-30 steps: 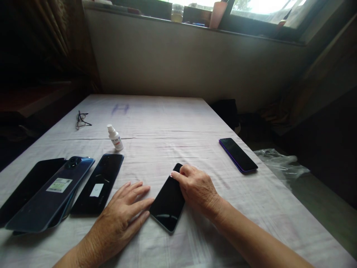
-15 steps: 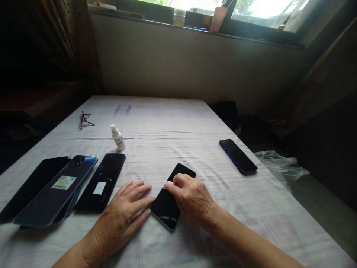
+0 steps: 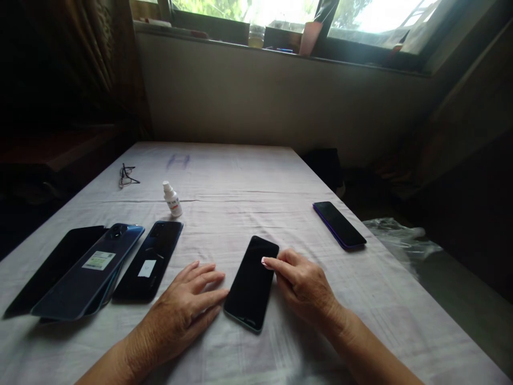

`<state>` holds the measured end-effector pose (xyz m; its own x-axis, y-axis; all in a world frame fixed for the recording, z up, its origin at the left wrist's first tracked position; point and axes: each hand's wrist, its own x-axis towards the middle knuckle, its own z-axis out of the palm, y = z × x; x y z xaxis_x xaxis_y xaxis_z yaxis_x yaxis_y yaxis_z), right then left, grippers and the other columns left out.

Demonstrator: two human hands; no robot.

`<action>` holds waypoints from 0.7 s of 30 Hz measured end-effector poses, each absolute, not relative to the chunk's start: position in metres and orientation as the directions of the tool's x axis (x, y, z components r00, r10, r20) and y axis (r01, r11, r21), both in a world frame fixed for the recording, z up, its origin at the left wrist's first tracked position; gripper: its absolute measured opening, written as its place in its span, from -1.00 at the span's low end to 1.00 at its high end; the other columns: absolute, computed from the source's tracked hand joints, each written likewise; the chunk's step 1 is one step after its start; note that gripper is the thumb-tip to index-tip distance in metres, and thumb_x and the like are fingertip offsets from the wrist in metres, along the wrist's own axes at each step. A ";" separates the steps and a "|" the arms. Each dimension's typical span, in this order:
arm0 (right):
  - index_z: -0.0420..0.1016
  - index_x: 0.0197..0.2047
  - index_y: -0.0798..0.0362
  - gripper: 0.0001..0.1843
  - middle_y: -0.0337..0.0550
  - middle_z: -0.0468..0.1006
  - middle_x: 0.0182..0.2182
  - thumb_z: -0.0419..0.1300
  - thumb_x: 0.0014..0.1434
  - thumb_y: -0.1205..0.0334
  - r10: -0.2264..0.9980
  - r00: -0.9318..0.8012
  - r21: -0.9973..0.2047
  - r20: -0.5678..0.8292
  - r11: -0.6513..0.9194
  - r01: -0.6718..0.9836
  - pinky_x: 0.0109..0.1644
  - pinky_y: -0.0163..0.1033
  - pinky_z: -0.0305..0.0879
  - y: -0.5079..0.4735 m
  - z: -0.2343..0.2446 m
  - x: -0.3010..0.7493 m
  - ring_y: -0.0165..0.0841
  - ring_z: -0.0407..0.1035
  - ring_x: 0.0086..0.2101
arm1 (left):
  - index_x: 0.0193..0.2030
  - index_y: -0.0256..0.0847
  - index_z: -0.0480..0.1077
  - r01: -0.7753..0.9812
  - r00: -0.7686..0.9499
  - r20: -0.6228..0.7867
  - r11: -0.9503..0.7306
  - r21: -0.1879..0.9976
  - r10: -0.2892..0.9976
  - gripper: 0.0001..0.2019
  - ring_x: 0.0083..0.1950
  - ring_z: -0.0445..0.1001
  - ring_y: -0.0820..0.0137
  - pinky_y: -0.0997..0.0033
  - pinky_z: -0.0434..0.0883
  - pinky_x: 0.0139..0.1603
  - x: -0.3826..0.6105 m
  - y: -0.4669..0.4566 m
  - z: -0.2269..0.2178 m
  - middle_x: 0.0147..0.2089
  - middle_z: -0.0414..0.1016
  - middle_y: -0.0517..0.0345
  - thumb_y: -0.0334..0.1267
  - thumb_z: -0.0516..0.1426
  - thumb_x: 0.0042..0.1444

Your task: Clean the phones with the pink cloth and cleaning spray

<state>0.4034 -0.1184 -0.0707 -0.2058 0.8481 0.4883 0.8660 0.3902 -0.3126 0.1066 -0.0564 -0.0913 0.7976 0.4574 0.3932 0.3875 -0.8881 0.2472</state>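
Note:
A black phone (image 3: pixel 251 283) lies screen up on the white cloth in front of me. My left hand (image 3: pixel 188 306) rests flat on the cloth with its fingers apart, fingertips against the phone's left edge. My right hand (image 3: pixel 304 286) is to the phone's right. Its index finger is stretched out, the tip touching the phone's upper right edge, while the other fingers curl loosely and hold nothing.
Two dark phones (image 3: pixel 149 260) (image 3: pixel 86 272) lie at the left, one bearing a label, beside a black sheet (image 3: pixel 48 270). A small white bottle (image 3: pixel 172 199) and glasses (image 3: pixel 127 175) are farther back. A purple-edged phone (image 3: pixel 339 224) lies near the table's right edge (image 3: pixel 401 278).
My right hand has slid from the phone's screen to its right edge. The phone has turned a little straighter and shifted right. The left hand has barely moved.

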 end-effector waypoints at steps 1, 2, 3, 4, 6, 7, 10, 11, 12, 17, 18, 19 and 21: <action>0.59 0.03 0.03 -0.63 -0.12 0.52 -0.30 0.09 0.25 0.48 0.851 -0.217 -0.310 0.478 0.394 0.865 -0.28 -0.31 0.35 -0.119 -0.071 0.401 -0.35 0.45 -0.35 | 0.16 0.08 0.48 0.385 0.799 0.395 -0.891 0.242 0.453 -0.68 0.31 0.41 0.20 -0.01 0.20 0.42 0.107 -0.056 -0.091 0.19 0.54 0.15 -0.31 0.13 0.33; 0.59 0.02 0.02 -0.62 -0.12 0.53 -0.29 0.09 0.25 0.48 0.856 -0.226 -0.308 0.465 0.396 0.865 -0.29 -0.30 0.35 -0.120 -0.072 0.398 -0.34 0.45 -0.34 | 0.16 0.07 0.48 0.384 0.800 0.398 -0.892 0.238 0.450 -0.68 0.30 0.42 0.20 -0.01 0.21 0.42 0.107 -0.056 -0.091 0.18 0.54 0.14 -0.31 0.13 0.33; 0.60 0.01 0.01 -0.62 -0.11 0.53 -0.29 0.10 0.24 0.48 0.860 -0.235 -0.305 0.452 0.397 0.866 -0.30 -0.30 0.34 -0.120 -0.072 0.396 -0.34 0.45 -0.34 | 0.16 0.07 0.48 0.384 0.800 0.400 -0.894 0.233 0.448 -0.69 0.30 0.42 0.19 -0.02 0.21 0.42 0.107 -0.056 -0.092 0.17 0.55 0.14 -0.31 0.13 0.33; 0.60 0.01 0.00 -0.62 -0.11 0.53 -0.29 0.10 0.23 0.49 0.863 -0.244 -0.303 0.443 0.400 0.865 -0.30 -0.30 0.34 -0.121 -0.072 0.394 -0.34 0.45 -0.35 | 0.16 0.06 0.48 0.383 0.801 0.400 -0.894 0.230 0.446 -0.69 0.30 0.43 0.19 -0.03 0.22 0.41 0.107 -0.056 -0.092 0.17 0.55 0.13 -0.30 0.13 0.33; 0.59 0.00 -0.01 -0.62 -0.12 0.53 -0.29 0.09 0.22 0.49 0.859 -0.272 -0.295 0.435 0.421 0.858 -0.32 -0.31 0.32 -0.123 -0.071 0.393 -0.35 0.44 -0.37 | 0.15 0.05 0.48 0.379 0.804 0.399 -0.897 0.226 0.441 -0.70 0.29 0.43 0.18 -0.06 0.22 0.41 0.107 -0.055 -0.093 0.17 0.55 0.12 -0.29 0.13 0.33; 0.59 0.00 -0.01 -0.61 -0.12 0.52 -0.30 0.09 0.22 0.49 0.852 -0.289 -0.291 0.436 0.437 0.851 -0.32 -0.32 0.32 -0.125 -0.071 0.392 -0.36 0.43 -0.38 | 0.15 0.04 0.48 0.377 0.805 0.400 -0.898 0.226 0.438 -0.70 0.29 0.44 0.18 -0.07 0.22 0.41 0.108 -0.055 -0.093 0.17 0.56 0.11 -0.29 0.12 0.33; 0.56 0.03 -0.02 -0.60 -0.13 0.52 -0.29 0.10 0.21 0.49 0.827 -0.340 -0.283 0.447 0.492 0.824 -0.31 -0.33 0.31 -0.133 -0.072 0.390 -0.38 0.41 -0.38 | 0.16 0.04 0.48 0.381 0.806 0.394 -0.896 0.228 0.442 -0.69 0.27 0.45 0.16 -0.10 0.23 0.40 0.108 -0.054 -0.095 0.16 0.56 0.09 -0.28 0.12 0.33; 0.55 0.04 -0.02 -0.59 -0.12 0.52 -0.28 0.10 0.20 0.49 0.818 -0.352 -0.280 0.455 0.506 0.816 -0.31 -0.33 0.31 -0.137 -0.072 0.389 -0.37 0.41 -0.38 | 0.16 0.05 0.48 0.385 0.804 0.392 -0.894 0.230 0.447 -0.68 0.27 0.45 0.16 -0.10 0.23 0.40 0.108 -0.054 -0.096 0.16 0.56 0.09 -0.29 0.12 0.32; 0.55 0.05 -0.01 -0.59 -0.11 0.52 -0.27 0.10 0.20 0.48 0.810 -0.361 -0.277 0.463 0.519 0.809 -0.31 -0.33 0.30 -0.140 -0.073 0.388 -0.37 0.41 -0.38 | 0.17 0.05 0.48 0.387 0.803 0.391 -0.892 0.233 0.450 -0.68 0.27 0.45 0.15 -0.11 0.23 0.40 0.108 -0.054 -0.096 0.16 0.56 0.09 -0.29 0.12 0.32; 0.53 0.06 0.00 -0.63 -0.12 0.51 -0.29 0.09 0.24 0.44 0.786 -0.393 -0.267 0.477 0.556 0.787 -0.32 -0.35 0.28 -0.156 -0.075 0.380 -0.39 0.38 -0.40 | 0.14 0.04 0.50 0.371 0.799 0.418 -0.902 0.223 0.432 -0.68 0.23 0.49 0.15 -0.09 0.27 0.38 0.110 -0.054 -0.093 0.13 0.58 0.09 -0.31 0.13 0.30; 0.53 0.06 -0.01 -0.63 -0.12 0.51 -0.29 0.09 0.25 0.44 0.783 -0.397 -0.262 0.479 0.559 0.787 -0.32 -0.35 0.28 -0.158 -0.075 0.379 -0.39 0.38 -0.40 | 0.13 0.03 0.51 0.366 0.802 0.424 -0.907 0.208 0.420 -0.68 0.22 0.50 0.16 -0.08 0.29 0.36 0.110 -0.054 -0.091 0.12 0.58 0.09 -0.31 0.12 0.29; 0.53 0.06 -0.01 -0.63 -0.12 0.51 -0.28 0.10 0.25 0.44 0.779 -0.400 -0.254 0.483 0.562 0.787 -0.31 -0.35 0.28 -0.159 -0.076 0.379 -0.39 0.38 -0.39 | 0.13 0.02 0.51 0.361 0.806 0.429 -0.913 0.190 0.408 -0.69 0.20 0.51 0.16 -0.07 0.32 0.35 0.111 -0.055 -0.089 0.11 0.59 0.08 -0.31 0.12 0.29; 0.55 0.06 -0.02 -0.61 -0.12 0.52 -0.28 0.11 0.22 0.44 0.772 -0.400 -0.232 0.495 0.561 0.795 -0.31 -0.34 0.28 -0.159 -0.077 0.382 -0.39 0.39 -0.39 | 0.11 -0.02 0.52 0.357 0.811 0.439 -0.922 0.152 0.387 -0.70 0.17 0.53 0.15 -0.05 0.36 0.32 0.112 -0.056 -0.085 0.09 0.59 0.06 -0.32 0.11 0.29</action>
<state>0.3819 -0.1585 -0.0767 -0.3999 0.7715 0.4948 0.7950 0.5606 -0.2317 0.1118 -0.0562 -0.0850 0.8111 0.3869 0.4386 0.3573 -0.9215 0.1521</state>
